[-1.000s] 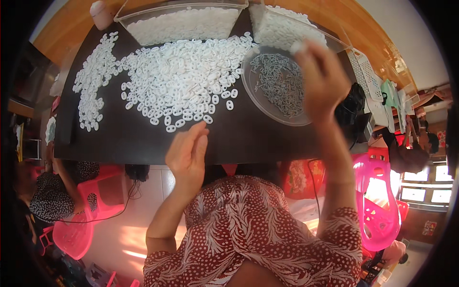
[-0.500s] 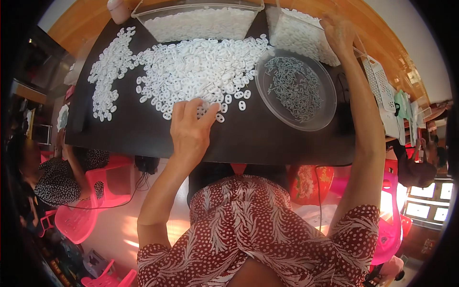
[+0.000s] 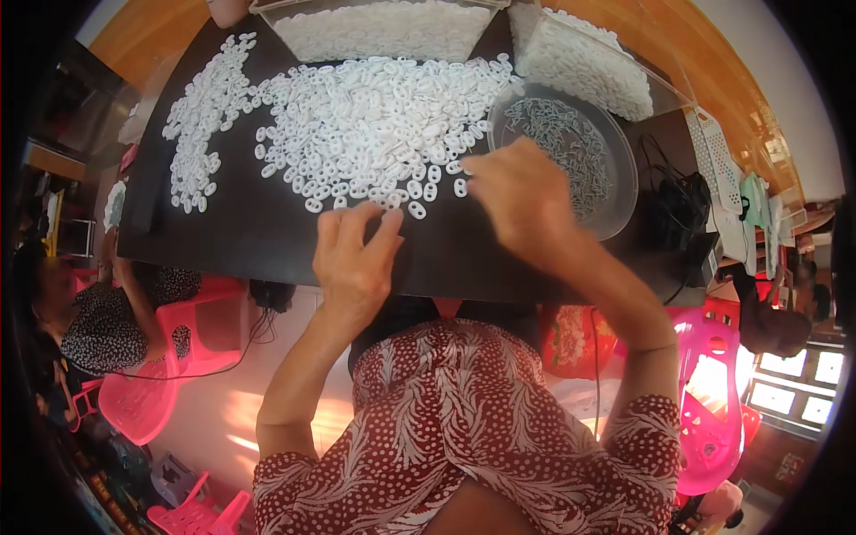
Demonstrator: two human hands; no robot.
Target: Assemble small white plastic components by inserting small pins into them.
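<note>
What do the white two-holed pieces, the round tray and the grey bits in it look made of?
White two-holed pieces: likely plastic, smooth, from uniform rounded shapes. Round tray: probably clear plastic, smooth; the tabletop shows through. Grey bits: perhaps metal, dull, judging by colour; too small to confirm.

Window (image 3: 778,399): blown white, daylight coming in over there on the right.
Floor (image 3: 241,415): warm sunlit streaks at lower left.
Tabletop (image 3: 428,263): dark but clear, fairly evenly lit.
Right hand (image 3: 526,201): a touch smeared, softer than the left hand (image 3: 352,267).
Edges: bent round, murky, sinking to black at the corners.
</note>
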